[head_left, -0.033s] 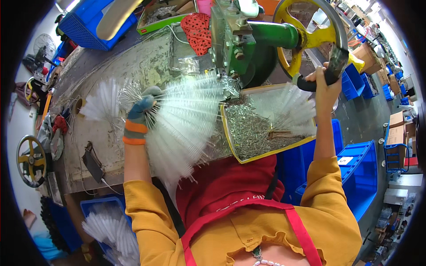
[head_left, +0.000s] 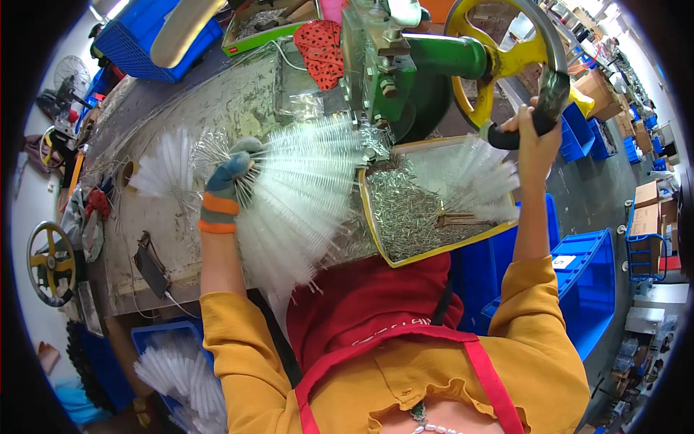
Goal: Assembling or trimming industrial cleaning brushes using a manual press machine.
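White bristle brushes (head_left: 303, 195): fanned over bench (head_left: 184, 253), wire stems gripped in closed, gloved left hand (head_left: 235, 170). Rightward: yellow-rimmed tray (head_left: 434, 252) of metal clippings (head_left: 397, 217); bare right hand (head_left: 538, 145) curled around handwheel's (head_left: 497, 64) black grip (head_left: 554, 100).

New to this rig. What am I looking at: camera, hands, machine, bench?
No robot here: a fisheye camera on the person's head looks down, so picture left is their left. The left grip, a gloved hand, holds a fan of white wire-stemmed brushes. The right grip, a bare hand, is on the black handle of a yellow-spoked handwheel on a green machine. Another brush bunch lies on the workbench; a yellow-rimmed tray holds thin metal pieces and more brushes.
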A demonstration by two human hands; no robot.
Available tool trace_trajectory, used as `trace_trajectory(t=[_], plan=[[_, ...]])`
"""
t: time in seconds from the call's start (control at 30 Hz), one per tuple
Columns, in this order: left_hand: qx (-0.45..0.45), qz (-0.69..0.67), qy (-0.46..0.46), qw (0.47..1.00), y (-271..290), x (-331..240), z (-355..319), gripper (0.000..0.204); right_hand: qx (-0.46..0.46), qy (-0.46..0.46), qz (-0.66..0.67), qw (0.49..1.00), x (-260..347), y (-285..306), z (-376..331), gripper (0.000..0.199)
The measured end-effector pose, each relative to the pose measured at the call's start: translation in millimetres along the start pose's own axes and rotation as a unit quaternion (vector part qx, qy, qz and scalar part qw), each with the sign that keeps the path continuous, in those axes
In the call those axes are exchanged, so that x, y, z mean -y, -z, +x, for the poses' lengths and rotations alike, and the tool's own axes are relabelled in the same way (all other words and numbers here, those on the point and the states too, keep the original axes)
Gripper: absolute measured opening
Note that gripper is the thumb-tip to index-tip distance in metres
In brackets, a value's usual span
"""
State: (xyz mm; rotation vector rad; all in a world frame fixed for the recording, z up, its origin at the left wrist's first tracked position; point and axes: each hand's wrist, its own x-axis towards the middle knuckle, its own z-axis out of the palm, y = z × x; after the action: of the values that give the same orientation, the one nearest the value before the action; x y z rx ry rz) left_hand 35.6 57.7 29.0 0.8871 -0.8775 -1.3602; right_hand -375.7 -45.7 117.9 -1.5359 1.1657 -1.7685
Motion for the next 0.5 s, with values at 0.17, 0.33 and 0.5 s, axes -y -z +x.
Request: trace_trajectory(t=[0.17,0.33,0.5], plan=[[-0.037,0.022,0.028,0.999,-2,-1,17,0.036,0.095,-0.015,-0.143,0.985,24,13,46,0.025],[-0.037,-0.020,0.042,0.998,0,1,24,0.034,0.160,-0.025,-0.185,0.969,44,11,83,0.018],[-0.009,-0.022,0.049,0.998,5,1,31,0.035,0.016,0.018,-0.162,0.986,42,-10,36,0.019]])
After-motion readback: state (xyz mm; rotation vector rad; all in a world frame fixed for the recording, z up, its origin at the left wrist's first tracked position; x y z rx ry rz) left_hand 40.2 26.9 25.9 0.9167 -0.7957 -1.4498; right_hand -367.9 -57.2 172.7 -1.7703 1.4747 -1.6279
